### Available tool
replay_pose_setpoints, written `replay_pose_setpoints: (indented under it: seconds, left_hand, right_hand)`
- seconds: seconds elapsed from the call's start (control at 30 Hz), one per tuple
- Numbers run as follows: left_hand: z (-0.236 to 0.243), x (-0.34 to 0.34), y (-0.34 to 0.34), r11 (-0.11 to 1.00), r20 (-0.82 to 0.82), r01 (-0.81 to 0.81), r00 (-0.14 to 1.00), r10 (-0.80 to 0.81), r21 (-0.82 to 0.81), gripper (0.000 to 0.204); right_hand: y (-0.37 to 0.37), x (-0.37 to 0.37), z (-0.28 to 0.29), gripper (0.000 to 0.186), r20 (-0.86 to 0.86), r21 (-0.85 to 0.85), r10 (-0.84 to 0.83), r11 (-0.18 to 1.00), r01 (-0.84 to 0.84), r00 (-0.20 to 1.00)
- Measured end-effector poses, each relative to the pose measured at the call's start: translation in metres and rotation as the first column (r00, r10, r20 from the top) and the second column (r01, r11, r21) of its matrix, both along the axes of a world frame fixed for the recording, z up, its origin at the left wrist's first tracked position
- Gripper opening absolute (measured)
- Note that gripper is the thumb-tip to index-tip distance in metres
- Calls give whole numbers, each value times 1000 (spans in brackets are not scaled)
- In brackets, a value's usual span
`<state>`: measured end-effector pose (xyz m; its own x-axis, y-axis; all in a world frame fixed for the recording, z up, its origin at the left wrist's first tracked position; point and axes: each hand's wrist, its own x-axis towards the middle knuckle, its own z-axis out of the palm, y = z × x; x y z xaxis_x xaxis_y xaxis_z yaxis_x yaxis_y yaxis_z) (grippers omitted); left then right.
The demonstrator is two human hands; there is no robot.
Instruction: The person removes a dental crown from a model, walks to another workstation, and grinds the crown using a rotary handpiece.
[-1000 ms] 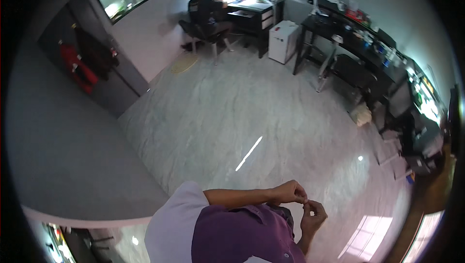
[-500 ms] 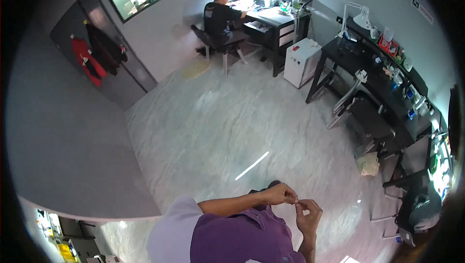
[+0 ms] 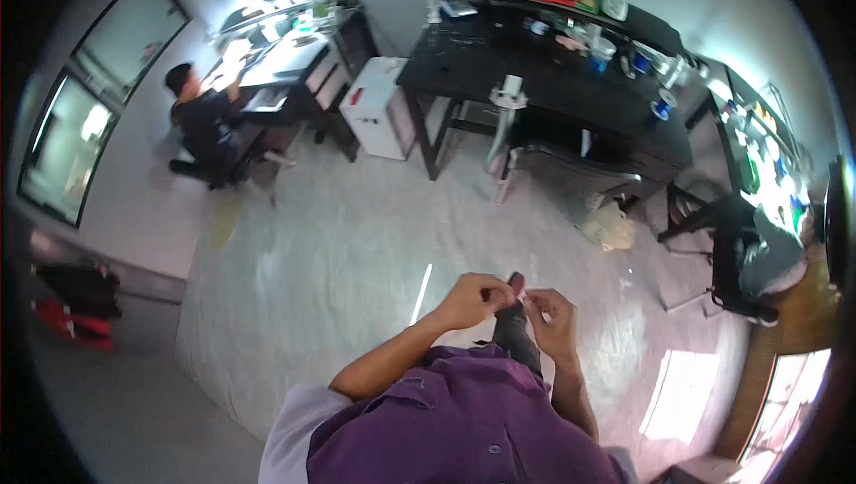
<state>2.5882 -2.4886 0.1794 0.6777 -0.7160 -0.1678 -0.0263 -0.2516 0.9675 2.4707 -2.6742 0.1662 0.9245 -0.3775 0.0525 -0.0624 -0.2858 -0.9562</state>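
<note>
My left hand [image 3: 471, 299] and my right hand [image 3: 553, 319] meet in front of my chest, above my purple shirt [image 3: 464, 422]. Both pinch a small dark, pinkish-tipped object [image 3: 515, 282] between their fingertips; it is too small to tell what it is. The left fingers are curled into a loose fist around it, and the right fingertips touch it from the other side. A dark strip [image 3: 515, 337] hangs down below the hands over the shirt.
A long black desk [image 3: 553, 92] crowded with small items stands ahead, with a white cabinet [image 3: 382, 110] to its left and a pale bag [image 3: 608, 224] on the marble floor. Another person [image 3: 203, 123] sits at a far-left desk. A dark chair [image 3: 744, 261] is at right.
My head has turned, so the black desk now lies straight ahead and nearer. Both hands have stayed together at my chest, fingering the small object.
</note>
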Motion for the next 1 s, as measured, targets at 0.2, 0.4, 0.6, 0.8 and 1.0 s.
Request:
replay_pose_setpoints:
  seconds: [0.2,0.4,0.6,0.8,1.0]
  left_hand:
    - [-29,76,-54,981,-208,-193,958,196,37,19]
    - [-32,159,-67,914,-216,-406,893,395,-6,14]
    - [-27,257,-85,904,-144,-427,896,420,-21,11]
    - [-19,348,-61,867,-145,-482,874,464,-127,7]
    - [-27,417,-12,820,-122,-567,822,557,-81,3]
  right_hand:
    - [-115,127,-19,12,-86,291,-66,953,88,994]
    - [-195,350,83,11,338,-110,-32,991,73,941]
    - [-206,587,202,47,674,-562,249,784,263,696]
    - [-183,747,237,100,625,-689,206,600,407,753]
    - [-180,816,206,75,724,-638,272,612,467,633]
